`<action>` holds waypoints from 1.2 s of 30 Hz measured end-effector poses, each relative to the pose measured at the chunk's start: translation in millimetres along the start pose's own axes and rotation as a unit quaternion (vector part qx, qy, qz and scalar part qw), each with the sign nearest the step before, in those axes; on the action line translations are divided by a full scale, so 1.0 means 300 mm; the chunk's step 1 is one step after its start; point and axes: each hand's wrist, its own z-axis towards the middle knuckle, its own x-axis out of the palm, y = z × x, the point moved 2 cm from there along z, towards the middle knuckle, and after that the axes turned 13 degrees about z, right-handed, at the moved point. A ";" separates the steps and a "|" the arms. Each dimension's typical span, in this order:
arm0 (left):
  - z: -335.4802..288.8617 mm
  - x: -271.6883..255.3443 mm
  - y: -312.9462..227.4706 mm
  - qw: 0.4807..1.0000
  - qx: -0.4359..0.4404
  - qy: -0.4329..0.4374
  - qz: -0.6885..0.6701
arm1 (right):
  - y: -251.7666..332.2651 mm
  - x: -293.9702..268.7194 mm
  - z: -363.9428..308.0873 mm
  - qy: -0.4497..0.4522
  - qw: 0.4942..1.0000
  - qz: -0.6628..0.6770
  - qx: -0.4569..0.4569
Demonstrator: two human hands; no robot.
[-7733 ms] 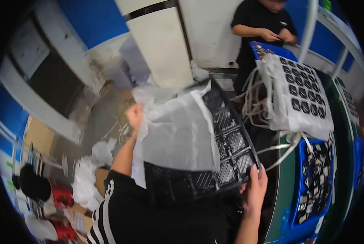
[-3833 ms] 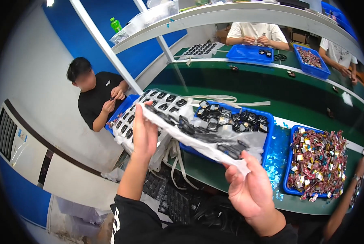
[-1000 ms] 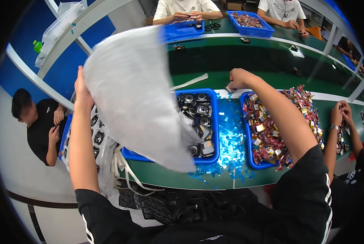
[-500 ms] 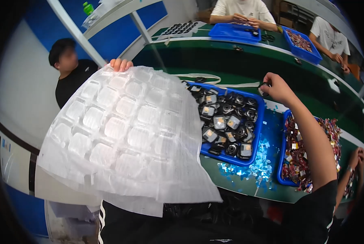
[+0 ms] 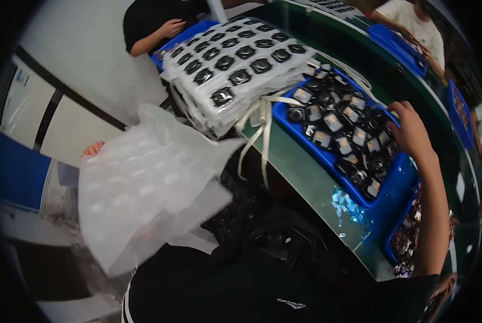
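Observation:
My left hand [image 5: 92, 149] holds a clear plastic blister tray [image 5: 144, 183] out to my left, below the table edge; only the fingertips show above its rim. My right hand [image 5: 410, 129] reaches forward and rests on the far rim of a blue bin [image 5: 397, 185] filled with small black and silver parts [image 5: 340, 126]. Whether its fingers grip the rim or a part is hidden. A stack of filled clear trays [image 5: 235, 62] bound with white straps [image 5: 260, 116] lies on the green table [image 5: 300, 177] left of the bin.
A second blue bin with mixed small parts [image 5: 408, 242] sits at my right. A black crate [image 5: 252, 215] stands under the table edge. One person in black [image 5: 157, 24] works beyond the tray stack; another in white [image 5: 413, 19] sits across the table by more blue bins [image 5: 462, 116].
My left hand has swung the clear tray down and to the left, away from the table. My right hand stays at the blue bin of parts. My view has turned left.

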 end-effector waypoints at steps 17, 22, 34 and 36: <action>-0.427 -0.279 0.061 0.932 -0.134 -0.168 0.291 | 0.557 0.076 -0.054 0.004 0.965 0.130 -0.229; -0.348 -0.263 -0.299 0.935 -0.006 -0.308 0.177 | 0.539 0.097 0.008 0.000 0.967 0.170 -0.187; -1.662 -1.120 -0.231 0.240 -0.439 0.201 0.842 | 0.686 0.485 0.225 0.188 0.638 0.712 0.224; -1.601 -1.095 -0.206 0.201 -0.417 0.380 0.801 | 0.713 0.560 0.277 0.155 0.642 0.709 0.245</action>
